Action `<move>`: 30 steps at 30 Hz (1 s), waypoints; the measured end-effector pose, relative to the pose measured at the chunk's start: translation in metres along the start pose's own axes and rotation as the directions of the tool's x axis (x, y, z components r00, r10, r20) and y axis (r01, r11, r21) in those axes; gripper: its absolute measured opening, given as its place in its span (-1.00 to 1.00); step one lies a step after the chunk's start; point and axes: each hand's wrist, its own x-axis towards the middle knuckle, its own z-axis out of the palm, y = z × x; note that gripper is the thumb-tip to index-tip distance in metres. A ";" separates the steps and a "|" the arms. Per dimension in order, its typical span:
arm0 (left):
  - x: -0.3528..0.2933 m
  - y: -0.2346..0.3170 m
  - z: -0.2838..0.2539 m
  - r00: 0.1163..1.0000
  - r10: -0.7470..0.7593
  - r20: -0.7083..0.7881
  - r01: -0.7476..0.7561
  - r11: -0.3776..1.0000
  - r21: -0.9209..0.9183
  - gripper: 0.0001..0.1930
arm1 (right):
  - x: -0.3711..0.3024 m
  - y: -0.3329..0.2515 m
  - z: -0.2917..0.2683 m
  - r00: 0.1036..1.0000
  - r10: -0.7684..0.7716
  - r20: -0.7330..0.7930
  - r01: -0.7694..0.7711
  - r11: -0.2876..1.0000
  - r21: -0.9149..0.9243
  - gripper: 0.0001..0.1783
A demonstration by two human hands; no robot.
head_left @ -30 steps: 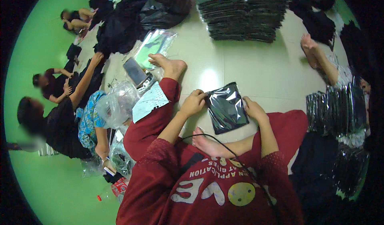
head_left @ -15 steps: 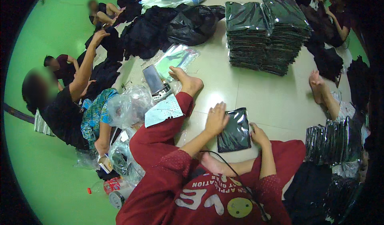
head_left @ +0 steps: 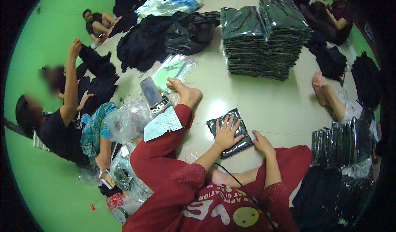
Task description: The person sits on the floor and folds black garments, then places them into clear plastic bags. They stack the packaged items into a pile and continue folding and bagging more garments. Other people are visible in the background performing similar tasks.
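Observation:
On the tiled floor in front of me lies a flat black garment in a clear, shiny plastic bag, turned at a slant. My left hand presses flat on top of it with the fingers spread. Beside the bag's lower right edge is my right hand, its fingers loosely bent and not wrapped round anything. Whether those fingertips touch the bag is hard to tell. A thin black cable runs down from near my left wrist across my lap.
Tall twin stacks of bagged black garments stand ahead. More bagged garments stand at my right. A phone, a pale paper sheet and clear plastic bags lie left. Co-workers sit around; one at left lifts black cloth.
The bagged garment has turned counterclockwise and shifted slightly left. My left hand has moved from its upper left edge onto its top, fingers now spread. The left co-worker's raised hand now holds up black cloth.

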 end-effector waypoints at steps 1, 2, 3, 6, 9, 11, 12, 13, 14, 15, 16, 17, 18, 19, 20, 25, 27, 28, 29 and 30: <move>0.002 0.000 0.001 0.999 -0.022 0.027 0.021 0.999 0.036 -0.22 | 0.000 0.000 -0.001 1.000 -0.010 0.019 0.009 1.000 0.016 -0.53; 0.004 0.000 0.002 0.998 -0.040 0.038 0.039 0.999 0.031 -0.23 | 0.001 -0.001 -0.001 1.000 -0.011 0.024 0.010 0.999 0.033 -0.53; 0.007 0.001 0.002 0.998 -0.055 0.039 0.054 0.998 0.031 -0.23 | 0.001 -0.002 -0.002 0.999 0.029 0.042 -0.031 0.999 0.044 -0.53; 0.019 0.006 -0.002 0.985 -0.152 0.082 0.144 0.985 0.095 -0.23 | 0.000 -0.002 -0.004 0.998 0.031 0.047 -0.036 0.994 0.102 -0.51; 0.033 0.014 -0.010 0.951 -0.265 0.161 0.247 0.961 0.125 -0.21 | -0.004 0.004 -0.007 0.999 0.029 0.017 -0.031 0.988 0.154 -0.49; 0.039 0.015 -0.018 0.919 -0.343 0.193 0.312 0.934 0.172 -0.22 | -0.009 0.013 -0.009 0.999 0.042 -0.019 -0.039 0.992 0.123 -0.49; 0.042 0.012 -0.023 0.909 -0.373 0.184 0.350 0.925 0.145 -0.27 | -0.011 0.019 -0.013 0.998 0.054 -0.041 -0.051 0.996 0.075 -0.48; 0.043 0.007 -0.029 0.894 -0.412 0.174 0.394 0.910 0.128 -0.32 | -0.013 0.025 -0.016 0.995 0.083 -0.064 -0.082 0.997 0.012 -0.47; 0.044 -0.002 -0.035 0.873 -0.435 0.219 0.424 0.900 0.099 -0.40 | -0.013 0.028 -0.017 0.986 0.104 -0.132 -0.118 0.988 -0.098 -0.45; 0.045 -0.012 -0.041 0.850 -0.463 0.250 0.459 0.885 0.079 -0.46 | -0.015 0.032 -0.019 0.987 0.090 -0.131 -0.094 0.995 -0.026 -0.44; 0.042 -0.024 -0.047 0.834 -0.466 0.296 0.466 0.881 0.075 -0.50 | -0.015 0.035 -0.021 0.986 0.104 -0.129 -0.102 0.995 0.019 -0.43; 0.040 -0.036 -0.051 0.807 -0.478 0.346 0.482 0.872 0.081 -0.52 | -0.013 0.036 -0.023 0.984 0.108 -0.141 -0.101 0.993 0.054 -0.42; 0.035 -0.044 -0.053 0.839 -0.457 0.295 0.451 0.888 0.090 -0.51 | -0.012 0.036 -0.022 0.989 0.097 -0.114 -0.091 0.994 0.061 -0.42; 0.027 -0.050 -0.053 0.861 -0.443 0.252 0.429 0.897 0.110 -0.49 | -0.009 0.035 -0.020 0.992 0.081 -0.101 -0.075 0.995 0.058 -0.42; 0.020 -0.053 -0.051 0.876 -0.428 0.223 0.405 0.903 0.144 -0.47 | -0.007 0.034 -0.018 0.994 0.078 -0.082 -0.075 0.996 0.044 -0.42; 0.006 -0.055 -0.015 0.894 -0.439 0.089 0.448 0.867 -0.218 -0.35 | -0.003 0.026 -0.002 0.998 0.025 -0.057 -0.027 0.999 -0.034 -0.43; 0.011 -0.060 0.005 0.811 -0.580 0.078 0.562 0.733 -0.385 -0.36 | -0.003 0.021 0.002 0.999 0.041 -0.019 -0.042 0.997 -0.064 -0.42; 0.015 -0.063 0.015 0.775 -0.632 -0.029 0.574 0.722 -0.387 -0.45 | -0.005 0.019 0.003 1.000 0.025 0.007 -0.024 0.997 -0.072 -0.44; 0.018 -0.068 0.022 0.713 -0.676 0.189 0.624 0.486 -0.612 -0.51 | -0.005 0.015 0.004 1.000 0.017 -0.004 -0.017 0.994 -0.105 -0.45; 0.019 -0.074 0.025 0.646 -0.639 0.417 0.657 0.188 -0.730 -0.56 | -0.007 0.012 0.005 1.000 0.008 -0.016 -0.010 0.990 -0.138 -0.47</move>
